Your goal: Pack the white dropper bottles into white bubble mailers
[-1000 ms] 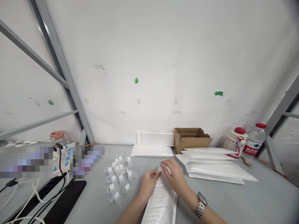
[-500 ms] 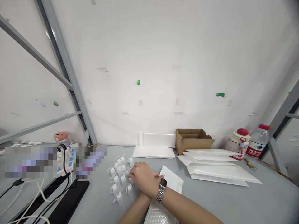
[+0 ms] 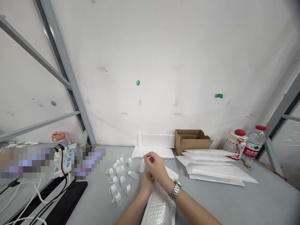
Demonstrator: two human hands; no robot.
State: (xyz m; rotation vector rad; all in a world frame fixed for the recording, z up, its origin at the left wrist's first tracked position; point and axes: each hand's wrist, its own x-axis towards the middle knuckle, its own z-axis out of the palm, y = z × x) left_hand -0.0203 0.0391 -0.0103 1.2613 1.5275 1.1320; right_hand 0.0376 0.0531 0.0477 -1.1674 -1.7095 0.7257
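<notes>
Between the thumb and fingers of my right hand, which wears a wristwatch, is a small white squeeze bottle, lifted off the table. Just below and left, partly overlapped by the right hand, my left hand is closed on the edge of a white bubble mailer near its open end. The left fingertips are mostly hidden. The mailer lies lengthwise in front of me. To the left stand several similar bottles with looped cap straps; one bottle lies on its side.
A cardboard box stands by the wall, with stacked white mailers before it and more flat ones to its left. A red-capped water bottle and a jar sit far right. Cables and a power strip occupy the left.
My right hand has lifted a squeeze bottle from the group and moved up and right, uncrossing from the left wrist. One bottle now lies tipped over beside the group.
</notes>
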